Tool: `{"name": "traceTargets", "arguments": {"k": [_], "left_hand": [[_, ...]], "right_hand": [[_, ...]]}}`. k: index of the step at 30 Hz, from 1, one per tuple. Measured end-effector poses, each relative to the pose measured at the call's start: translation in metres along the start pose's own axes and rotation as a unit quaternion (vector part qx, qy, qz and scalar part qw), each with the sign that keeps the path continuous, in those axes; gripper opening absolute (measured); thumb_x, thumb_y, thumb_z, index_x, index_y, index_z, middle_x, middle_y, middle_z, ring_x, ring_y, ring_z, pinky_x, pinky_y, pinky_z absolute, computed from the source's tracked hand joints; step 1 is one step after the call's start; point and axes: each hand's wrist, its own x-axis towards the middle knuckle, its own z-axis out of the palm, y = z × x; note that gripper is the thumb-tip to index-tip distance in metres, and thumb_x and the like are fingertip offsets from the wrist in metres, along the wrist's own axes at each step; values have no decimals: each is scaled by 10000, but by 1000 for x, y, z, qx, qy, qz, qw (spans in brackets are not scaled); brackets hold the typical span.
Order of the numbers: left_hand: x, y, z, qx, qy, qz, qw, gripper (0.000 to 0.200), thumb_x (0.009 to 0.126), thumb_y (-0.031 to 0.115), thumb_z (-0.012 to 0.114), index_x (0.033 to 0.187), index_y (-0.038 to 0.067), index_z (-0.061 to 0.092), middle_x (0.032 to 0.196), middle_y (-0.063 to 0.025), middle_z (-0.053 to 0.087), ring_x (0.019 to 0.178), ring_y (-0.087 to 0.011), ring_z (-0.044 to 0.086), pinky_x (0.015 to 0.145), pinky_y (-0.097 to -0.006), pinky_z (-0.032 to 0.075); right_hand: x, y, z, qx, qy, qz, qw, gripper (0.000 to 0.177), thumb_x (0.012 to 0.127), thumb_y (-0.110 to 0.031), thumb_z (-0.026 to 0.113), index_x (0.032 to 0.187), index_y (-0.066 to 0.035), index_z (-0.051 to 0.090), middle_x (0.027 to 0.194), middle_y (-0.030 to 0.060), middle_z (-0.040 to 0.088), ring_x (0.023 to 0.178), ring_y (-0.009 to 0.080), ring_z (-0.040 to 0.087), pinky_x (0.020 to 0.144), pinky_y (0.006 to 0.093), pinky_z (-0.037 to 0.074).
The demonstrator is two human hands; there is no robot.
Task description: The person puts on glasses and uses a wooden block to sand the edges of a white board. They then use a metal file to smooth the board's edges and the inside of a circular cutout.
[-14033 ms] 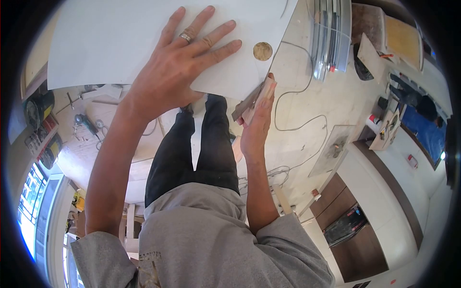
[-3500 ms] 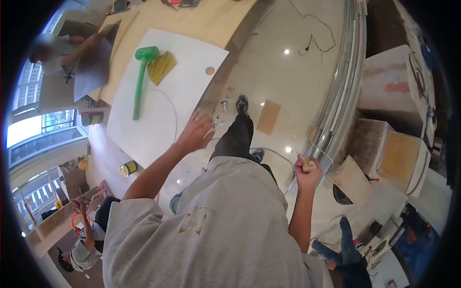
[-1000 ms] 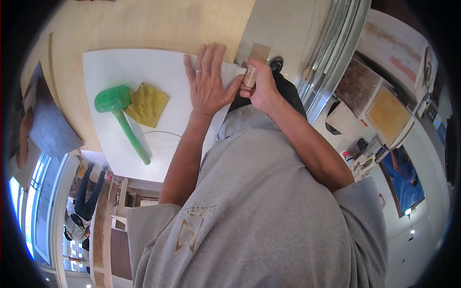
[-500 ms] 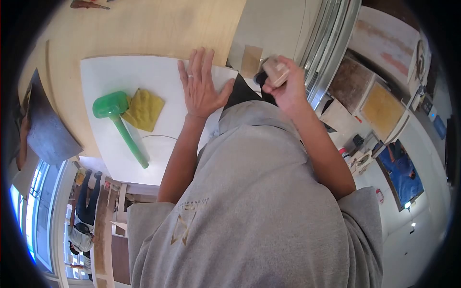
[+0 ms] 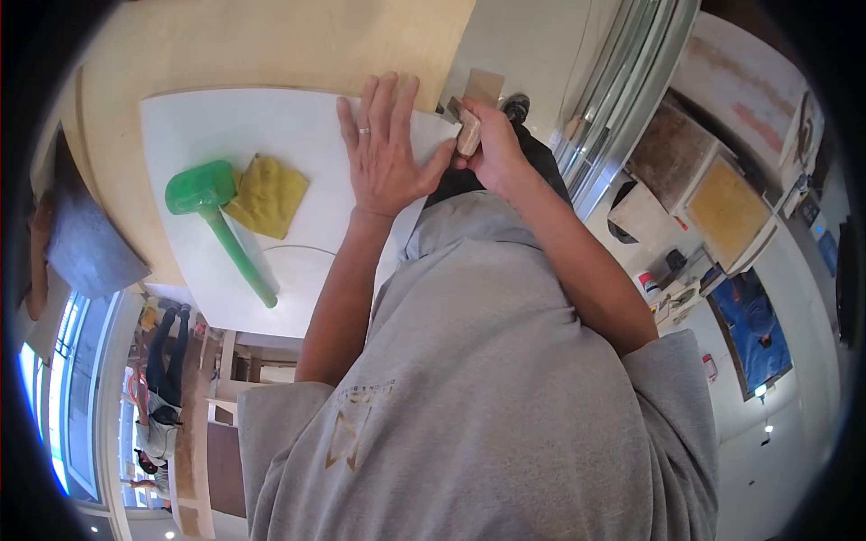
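My left hand [image 5: 386, 158] lies flat on a white board [image 5: 316, 117], fingers stretched toward the far edge and the thumb near the board's right side. Wrapped round a small tan wooden block [image 5: 468, 133], my right hand [image 5: 494, 149] presses it up against that right edge. The block's underside is hidden. A green mallet [image 5: 200, 187] rests on the board to the left, its handle pointing back toward me. Partly under the mallet head is a folded yellow cloth or sheet [image 5: 271, 198].
The board sits on a light wooden table [image 5: 271, 45]. Metal rails [image 5: 622, 99] run along the right, beyond a pale floor. A brown and yellow panel [image 5: 717, 212] stands farther right. Another person [image 5: 162, 388] is in the background at lower left, near a window.
My right hand has brought the block leftward from off to the side onto the board's right edge. My left hand stays flat on the board; the view has shifted slightly.
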Motion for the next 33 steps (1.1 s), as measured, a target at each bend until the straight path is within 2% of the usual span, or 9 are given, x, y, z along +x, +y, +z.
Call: {"name": "traceTargets", "arguments": {"k": [6,15,33], "left_hand": [[0,0,0,3,-7,-1,1000,1010,878,520,836,1706,119,421,1715,-149,436,1658,-359,354,1376,-629,59],[-3,-5,0,-7,-7,4,1000,917,922,467,807,1692,123,448,1711,-145,437,1657,-359,351,1372,-637,50],[-3,-6,2,-21,24,22,999,941,907,453,866,1683,127,445,1701,-137,446,1644,-362,381,1368,-637,83]], "right_hand": [[-8,9,5,32,9,-2,999,250,1073,-403,629,1047,-158,584,793,24,561,640,188,581,467,360,368],[-11,12,10,37,32,-16,999,234,1070,-375,621,1007,-156,568,732,19,519,568,186,518,435,355,338],[-32,6,17,61,32,-9,998,203,1098,-343,598,1056,-145,584,771,27,556,605,160,546,428,329,324]]}}
